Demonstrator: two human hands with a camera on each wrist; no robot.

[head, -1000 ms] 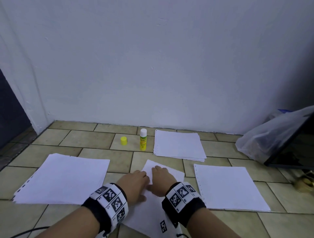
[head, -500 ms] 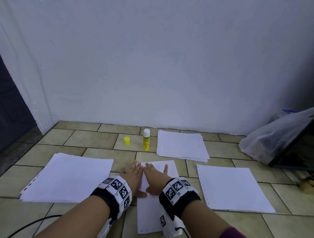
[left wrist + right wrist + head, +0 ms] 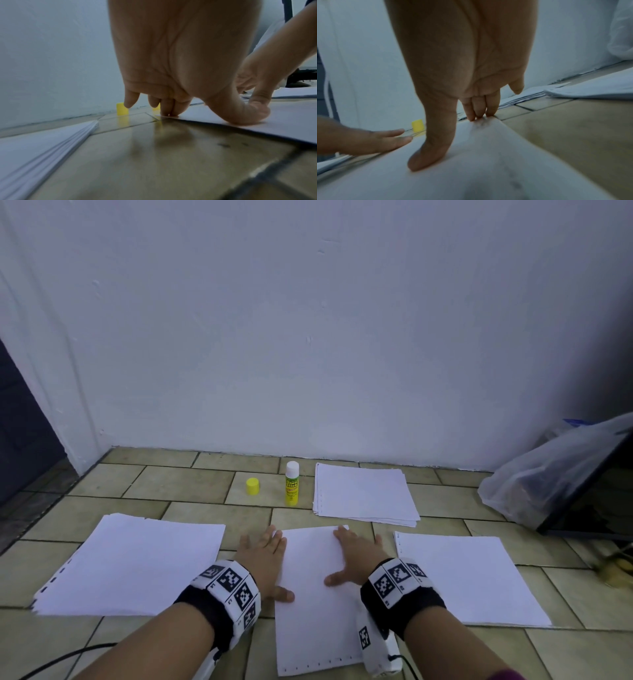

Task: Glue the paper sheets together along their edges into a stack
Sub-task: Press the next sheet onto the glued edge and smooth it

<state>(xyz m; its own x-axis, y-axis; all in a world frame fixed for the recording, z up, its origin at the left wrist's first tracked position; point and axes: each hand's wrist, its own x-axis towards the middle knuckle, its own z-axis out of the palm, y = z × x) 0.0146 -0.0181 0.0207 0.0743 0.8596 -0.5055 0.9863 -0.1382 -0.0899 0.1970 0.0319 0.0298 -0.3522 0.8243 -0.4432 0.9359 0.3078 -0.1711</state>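
Both hands lie flat with spread fingers on the middle sheet [image 3: 315, 594] on the tiled floor [image 3: 185, 484]: the left hand [image 3: 263, 559] presses along its left edge, thumb on the paper, and the right hand [image 3: 356, 559] presses near its far right corner, neither one pinching anything. This looks like the pressing-down step after a sheet has been laid on a glued one, so at least one joint seems made, though how many layers sit under the hands cannot be told. Much appears left, since three piles of loose paper wait around it: one on the left [image 3: 133, 563], one on the right [image 3: 469, 577] and one at the back [image 3: 364, 494]. There is one glue stick [image 3: 292, 483], standing open between the back pile and its one yellow cap [image 3: 252, 486], which stands apart beside it.
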